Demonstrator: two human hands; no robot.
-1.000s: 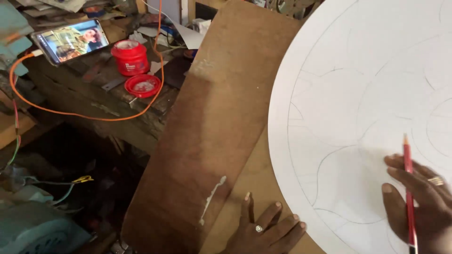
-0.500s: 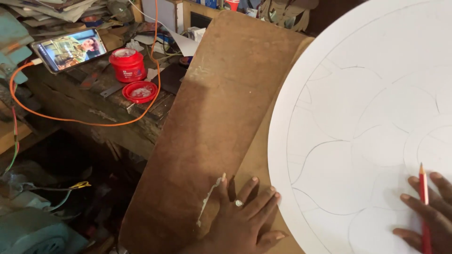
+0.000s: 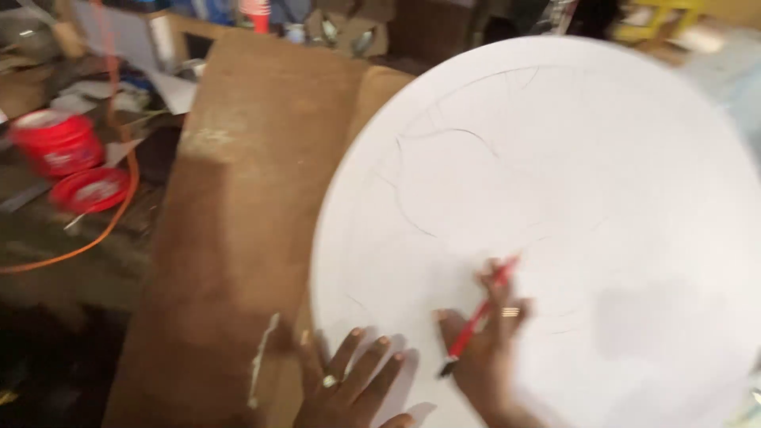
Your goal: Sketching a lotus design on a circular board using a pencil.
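White round board [image 3: 571, 182] with faint pencilled curves lies tilted over a brown wooden panel [image 3: 246, 206], its left rim overhanging the panel and its right side running out of view. Broad bare surface lies far of the hands. The right hand [image 3: 487, 349] pinches a red pencil [image 3: 478, 317] on the board's near part; the left hand [image 3: 349, 388] lies flat, fingers spread, at the near rim. Since half a second ago both hands sit further left and closer together. Motion blur smears everything; the wrists are cut off below.
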